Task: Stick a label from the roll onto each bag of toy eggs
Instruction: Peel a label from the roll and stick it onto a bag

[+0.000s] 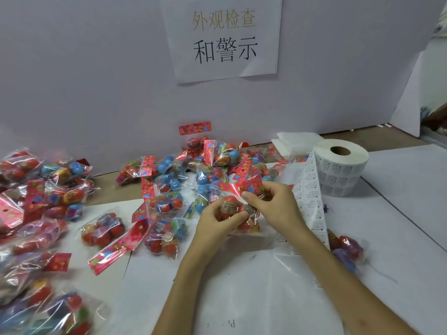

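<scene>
Above the table (242,274), both hands (212,221) grip a bag (238,211).

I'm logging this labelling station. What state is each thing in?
Left hand: grips the bag.
Right hand: pinches the bag.
Bag: closed, held by both hands.
Roll: lies flat, core up, partly unwound.
Strip: unwound from the roll, trailing beside the right hand.
Other bags: closed, lying scattered.
Sign: stuck on the wall.
</scene>
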The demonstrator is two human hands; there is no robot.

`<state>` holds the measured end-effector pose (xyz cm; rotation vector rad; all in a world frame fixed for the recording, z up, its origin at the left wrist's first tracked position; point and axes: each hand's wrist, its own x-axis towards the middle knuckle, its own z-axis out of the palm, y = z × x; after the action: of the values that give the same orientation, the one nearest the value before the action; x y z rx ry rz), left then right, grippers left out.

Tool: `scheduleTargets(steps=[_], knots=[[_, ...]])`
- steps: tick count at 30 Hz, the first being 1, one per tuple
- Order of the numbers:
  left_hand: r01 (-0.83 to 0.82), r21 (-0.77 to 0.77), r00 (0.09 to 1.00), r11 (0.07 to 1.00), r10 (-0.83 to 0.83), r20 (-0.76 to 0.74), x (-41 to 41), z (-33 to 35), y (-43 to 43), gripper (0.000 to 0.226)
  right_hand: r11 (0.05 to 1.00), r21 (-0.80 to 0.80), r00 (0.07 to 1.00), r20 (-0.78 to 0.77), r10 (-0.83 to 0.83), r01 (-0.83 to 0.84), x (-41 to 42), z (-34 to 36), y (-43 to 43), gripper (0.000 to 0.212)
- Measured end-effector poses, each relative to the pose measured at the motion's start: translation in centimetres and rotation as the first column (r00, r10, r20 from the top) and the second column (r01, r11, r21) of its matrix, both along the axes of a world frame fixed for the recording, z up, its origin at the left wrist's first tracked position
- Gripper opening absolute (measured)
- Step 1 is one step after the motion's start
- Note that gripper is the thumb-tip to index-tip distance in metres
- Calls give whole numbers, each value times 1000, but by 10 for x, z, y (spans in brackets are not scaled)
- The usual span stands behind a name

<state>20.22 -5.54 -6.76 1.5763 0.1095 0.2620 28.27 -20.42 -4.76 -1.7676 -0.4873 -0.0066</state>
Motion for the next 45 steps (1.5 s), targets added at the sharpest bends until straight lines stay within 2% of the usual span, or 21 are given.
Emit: scheduleTargets(steps=[5,7,12,16,23,25,27,29,31,32,33,35,37,40,43,45], knots=[[-25,-58,1000,998,24,-7,1,2,2,27,986,68,978,-134,158,-150,-4,3,0,1],[-49,-75,999,996,49,-2,0,4,2,34,987,51,972,-173,161,-154,-4,3,1,8],[-78,26,995,997,76,70,-3,7,-4,42,986,70,970,-182,162,-152,-4,8,-1,6],[-106,35,992,994,103,69,-3,7,-4,23,982,4,970,-155,185,-186,-5,11,-4,13],[-212,-143,977,967,204,-63,5,1,3,11,975,-88,977,-83,196,-203,-7,12,-2,15],[-277,-140,961,951,270,-62,6,1,2,12,975,-164,988,-18,150,-151,-7,14,-3,17],[-366,-92,930,926,361,-61,8,-1,2,21,964,-263,989,130,67,-31,-4,20,-9,22],[-454,16,891,891,454,-23,8,-2,1,27,948,-224,936,322,-146,225,3,30,-21,28],[-509,125,860,851,508,41,7,-2,-3,27,854,-105,813,384,-438,509,11,37,-35,41],[-523,168,851,835,520,66,7,0,-6,26,803,-90,774,347,-530,590,13,39,-42,50],[-540,215,841,813,534,94,6,1,-10,39,781,-116,775,280,-567,614,15,40,-48,58],[-559,280,829,781,534,165,6,1,-14,66,816,-188,837,121,-533,547,19,37,-53,70],[-598,359,802,717,523,291,5,3,-18,73,854,-197,875,54,-481,481,19,36,-52,78],[-710,411,702,572,531,474,5,7,-19,80,878,-80,882,39,-470,472,16,36,-46,83],[-770,406,632,493,500,592,2,11,-21,72,922,-65,916,-112,-386,381,13,36,-39,76],[-749,405,645,525,434,629,2,10,-21,54,968,-82,926,-284,-249,235,12,35,-34,54]])
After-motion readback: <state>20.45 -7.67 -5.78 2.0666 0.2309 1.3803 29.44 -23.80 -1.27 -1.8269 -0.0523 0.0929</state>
